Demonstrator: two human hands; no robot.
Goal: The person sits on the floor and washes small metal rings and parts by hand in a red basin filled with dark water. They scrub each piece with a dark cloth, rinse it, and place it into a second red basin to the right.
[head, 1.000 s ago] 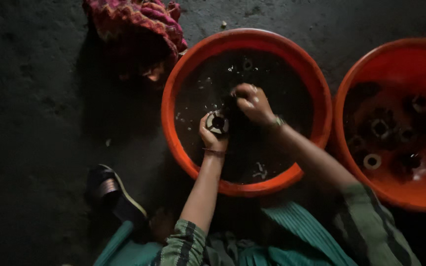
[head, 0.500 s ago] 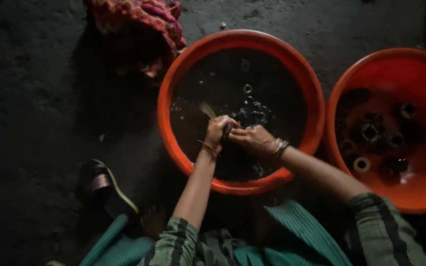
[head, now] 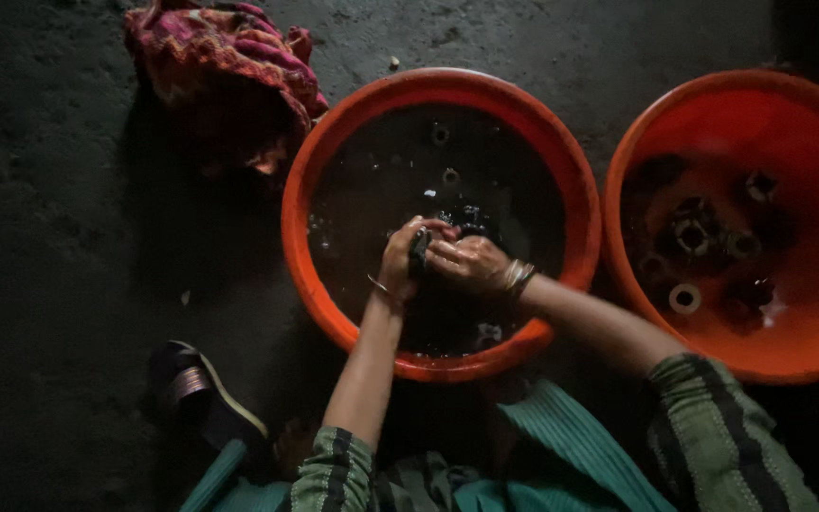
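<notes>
1. A small dark part [head: 421, 254] is between the two hands, above the dark water of the nearer orange basin [head: 307, 171]. It is only partly visible, so its exact shape cannot be told.
2. The left hand [head: 402, 258] has its fingers curled tight around the left side of the dark part. The fingers are closed, with no gap visible, and a thin bangle sits on the wrist.
3. The right hand [head: 469, 263] presses on the same part from the right side. Its fingers are bent and close together, and they touch the part and the fingers of the left hand. Several bangles are on this wrist.
4. Both hands are near the middle of the basin, just at the water surface. Some small ring-shaped pieces [head: 449, 175] show in the water behind the hands.
5. To the right, just beside the first basin, stands a second orange basin [head: 808, 104]. It holds several round metal parts [head: 694, 232] and a pale ring [head: 684, 299].
6. Both basins stand on a dark, rough floor [head: 68, 190].
7. Behind the first basin on the left lies a crumpled red patterned cloth [head: 220, 57].
8. At the lower left a dark sandal [head: 196, 398] is on the floor, beside the green striped sleeves [head: 713, 436] of the person.
</notes>
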